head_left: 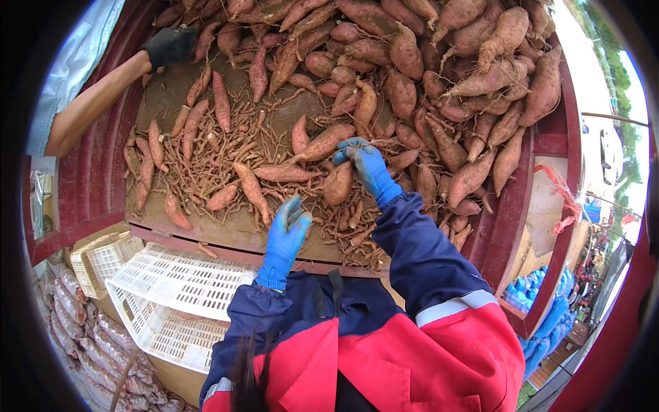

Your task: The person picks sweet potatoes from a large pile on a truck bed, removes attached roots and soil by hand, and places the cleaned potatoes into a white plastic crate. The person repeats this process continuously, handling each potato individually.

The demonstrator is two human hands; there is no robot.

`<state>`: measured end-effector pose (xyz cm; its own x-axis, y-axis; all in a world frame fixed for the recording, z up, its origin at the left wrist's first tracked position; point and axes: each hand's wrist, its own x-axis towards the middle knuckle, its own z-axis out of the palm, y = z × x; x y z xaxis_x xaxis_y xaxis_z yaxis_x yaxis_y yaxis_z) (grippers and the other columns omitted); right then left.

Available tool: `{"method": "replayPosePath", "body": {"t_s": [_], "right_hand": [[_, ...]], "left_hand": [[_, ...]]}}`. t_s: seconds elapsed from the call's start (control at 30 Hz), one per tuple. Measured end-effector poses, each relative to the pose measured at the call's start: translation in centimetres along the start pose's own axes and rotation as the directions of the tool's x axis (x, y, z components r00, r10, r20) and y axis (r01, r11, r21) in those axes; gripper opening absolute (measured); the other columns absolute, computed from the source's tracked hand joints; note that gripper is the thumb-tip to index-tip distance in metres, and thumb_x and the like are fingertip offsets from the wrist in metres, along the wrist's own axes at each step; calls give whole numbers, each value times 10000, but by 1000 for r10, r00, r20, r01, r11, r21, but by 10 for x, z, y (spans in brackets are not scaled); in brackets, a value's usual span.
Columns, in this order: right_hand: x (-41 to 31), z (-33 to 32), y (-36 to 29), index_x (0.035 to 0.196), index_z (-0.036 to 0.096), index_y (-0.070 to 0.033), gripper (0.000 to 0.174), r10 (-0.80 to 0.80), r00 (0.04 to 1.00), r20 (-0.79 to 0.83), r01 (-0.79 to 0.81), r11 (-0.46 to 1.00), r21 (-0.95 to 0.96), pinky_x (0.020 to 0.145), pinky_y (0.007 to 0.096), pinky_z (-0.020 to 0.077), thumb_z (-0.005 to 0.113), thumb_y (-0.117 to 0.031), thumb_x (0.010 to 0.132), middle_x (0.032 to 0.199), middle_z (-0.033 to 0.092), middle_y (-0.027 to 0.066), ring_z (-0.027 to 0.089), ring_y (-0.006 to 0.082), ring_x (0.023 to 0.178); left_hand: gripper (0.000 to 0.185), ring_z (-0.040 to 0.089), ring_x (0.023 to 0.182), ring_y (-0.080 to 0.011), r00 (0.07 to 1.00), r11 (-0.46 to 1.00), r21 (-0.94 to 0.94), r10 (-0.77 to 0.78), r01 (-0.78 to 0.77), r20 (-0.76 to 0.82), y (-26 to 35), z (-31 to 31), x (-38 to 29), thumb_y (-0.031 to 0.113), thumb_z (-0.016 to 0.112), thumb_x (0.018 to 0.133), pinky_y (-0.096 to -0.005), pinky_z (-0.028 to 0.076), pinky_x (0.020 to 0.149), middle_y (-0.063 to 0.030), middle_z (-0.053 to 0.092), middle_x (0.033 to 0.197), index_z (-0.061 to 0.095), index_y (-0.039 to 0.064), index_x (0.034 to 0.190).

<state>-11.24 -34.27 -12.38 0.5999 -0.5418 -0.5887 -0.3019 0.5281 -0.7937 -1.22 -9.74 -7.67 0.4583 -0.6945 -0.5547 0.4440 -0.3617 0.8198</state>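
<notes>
My right hand point(366, 167), in a blue glove, is closed at the upper end of a rounded brown sweet potato point(338, 184); its fingertips partly hide that end. Nearer my body, my left hand point(290, 232), also gloved in blue, holds nothing, its thumb and fingers apart. Ahead of it lies a slender pink sweet potato point(252, 190). Thin broken roots point(237, 147) and small sweet potatoes are strewn over the truck bed floor point(226, 234). A longer sweet potato point(327, 141) rests just left of my right fingertips.
A large heap of sweet potatoes point(401, 92) fills the far and right sides. Another person's dark-gloved hand point(171, 46) reaches in at upper left. Red metal side walls point(98, 154) border the bed. White plastic crates point(175, 288) and filled sacks point(98, 340) stand below at left.
</notes>
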Motion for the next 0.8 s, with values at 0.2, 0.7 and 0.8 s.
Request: {"method": "replayPosePath", "body": {"t_s": [0.2,0.7,0.8], "right_hand": [[-38,42,-9,1397,508,16,475,-285,878,384,124,912,391,849,399,577,553,-330,1075,909,678,100,684,252,912],[21,25,-60,1486,464,-189,589,-44,792,609,518,-479,-709,1180,474,348,680,-272,945,1392,581,124,511,309,1358],[59,53,-46,1456,479,-169,634,127,898,422,437,-372,-819,1118,484,436,747,-298,896,1402,570,152,547,327,1314]], "left_hand": [[1102,474,1394,-310,941,997,74,-10,-16,339,11,21,35,428,872,781,-397,391,1157,-239,497,1434,275,-23,1590],[705,595,1172,-200,797,985,169,137,-45,-588,11,-255,-274,170,706,930,-336,481,1029,-135,583,1353,394,-42,1525],[650,541,1303,-247,618,885,423,224,196,-753,-8,-284,-294,113,656,960,-380,421,1121,-168,544,1440,394,-44,1534]]}}
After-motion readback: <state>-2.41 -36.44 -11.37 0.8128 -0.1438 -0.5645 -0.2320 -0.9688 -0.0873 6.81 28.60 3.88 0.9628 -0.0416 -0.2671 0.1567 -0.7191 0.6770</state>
